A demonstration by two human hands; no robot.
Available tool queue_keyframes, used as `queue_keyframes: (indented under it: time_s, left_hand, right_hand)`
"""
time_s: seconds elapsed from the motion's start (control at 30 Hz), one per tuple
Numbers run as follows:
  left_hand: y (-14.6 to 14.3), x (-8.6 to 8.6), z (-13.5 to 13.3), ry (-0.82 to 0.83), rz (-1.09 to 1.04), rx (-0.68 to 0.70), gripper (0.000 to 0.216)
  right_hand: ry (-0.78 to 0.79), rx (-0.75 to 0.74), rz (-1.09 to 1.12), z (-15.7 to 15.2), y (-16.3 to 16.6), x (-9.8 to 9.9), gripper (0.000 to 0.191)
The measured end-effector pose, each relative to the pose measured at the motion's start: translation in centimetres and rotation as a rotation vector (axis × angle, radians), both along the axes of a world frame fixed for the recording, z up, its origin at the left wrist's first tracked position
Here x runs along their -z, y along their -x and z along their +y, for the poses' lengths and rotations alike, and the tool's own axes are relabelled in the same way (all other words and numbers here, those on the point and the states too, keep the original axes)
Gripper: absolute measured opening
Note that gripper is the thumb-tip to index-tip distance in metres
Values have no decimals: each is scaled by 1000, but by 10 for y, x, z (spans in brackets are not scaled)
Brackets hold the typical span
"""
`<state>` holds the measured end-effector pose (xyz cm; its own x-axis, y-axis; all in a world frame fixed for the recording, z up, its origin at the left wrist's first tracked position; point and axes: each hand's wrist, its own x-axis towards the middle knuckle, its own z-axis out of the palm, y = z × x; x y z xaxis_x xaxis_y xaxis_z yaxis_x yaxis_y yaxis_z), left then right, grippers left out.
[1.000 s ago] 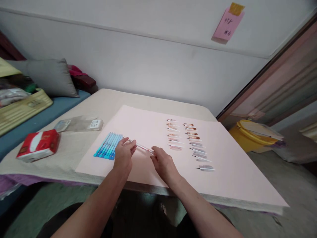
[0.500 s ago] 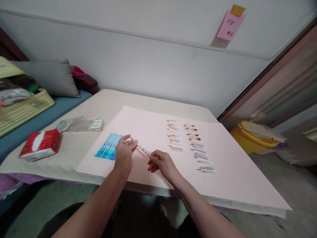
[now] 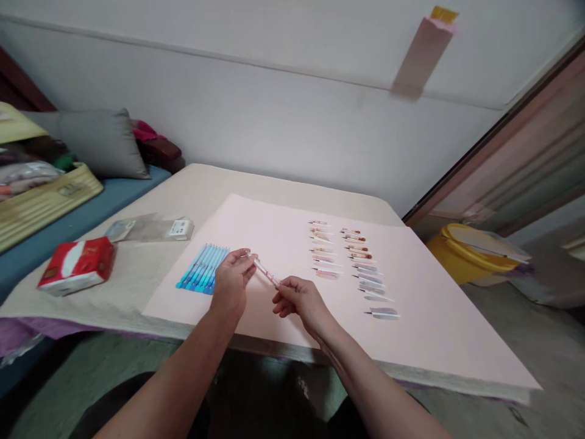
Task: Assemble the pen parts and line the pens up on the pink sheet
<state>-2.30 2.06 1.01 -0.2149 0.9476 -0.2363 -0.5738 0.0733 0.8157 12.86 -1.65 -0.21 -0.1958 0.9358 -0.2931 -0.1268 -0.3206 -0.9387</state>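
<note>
While both hands are up over the big pale pink sheet (image 3: 439,323), they've got one slim white pen with a reddish-pink pattern (image 3: 266,272) between them, so call that pen the middle of the clock, with 12 toward the wall. It slants from about half past ten down to half past four, held just above the sheet.

Left hand (image 3: 232,279) has its thumb and fingers pinched on the upper end, partly hiding it. Right hand (image 3: 301,299) pinches the lower end between thumb and index finger, the other fingers loosely curled underneath.

Over at 9 o'clock, just beside the left hand, there's a tidy row of light-to-dark blue pens (image 3: 203,268). Around 2 to 3 o'clock you get two columns of thin white sticks with dark tips (image 3: 323,250) next to pinkish, brown and greyish strips, too small to make out properly.

Further out at 9 sits a red and white soft tissue pack (image 3: 77,265) on the beige cloth (image 3: 219,180), with a clear plastic packet (image 3: 155,230) between 9 and 10. Yellow plastic bucket (image 3: 443,259) is way off at 3, past the table edge.
</note>
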Motion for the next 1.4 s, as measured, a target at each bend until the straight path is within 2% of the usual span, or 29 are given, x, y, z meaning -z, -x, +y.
queue_keyframes:
  time_s: [0.1,0.17,0.27,0.47,0.67,0.77,0.9,1.03,1.1,1.23,1.4]
  left_hand:
    - [2,0,1,31,-32,-14,20]
    - [5,-1,3,50,-43,-13,14]
    - [9,-3,5,56,-61,22,3]
    - [15,-6,8,69,-153,111,12]
    - [14,-9,8,59,-227,156,12]
    - [14,-9,8,93,-222,132,12]
    - [15,-3,7,139,-157,84,9]
    - [17,1,9,94,-114,85,6]
    - [17,1,10,71,-119,90,3]
    - [17,0,10,79,-131,85,4]
    - [16,-3,9,90,-162,119,6]
  right_hand:
    - [-133,63,-141,-1,4,4,18]
    - [-159,71,-169,-2,5,5,16]
    - [-57,-5,-57,-4,4,3,19]
    - [135,-122,206,-6,-2,1,23]
    - [186,-201,319,-7,-4,2,24]
    - [104,-135,212,-6,-1,-2,23]
    - [-94,3,-68,-6,4,-1,18]
    - [-276,73,-300,-9,7,3,14]
    - [-232,48,-251,-9,8,3,15]
    - [-33,-33,-11,-10,7,-1,24]
    - [141,-114,208,-11,2,0,27]
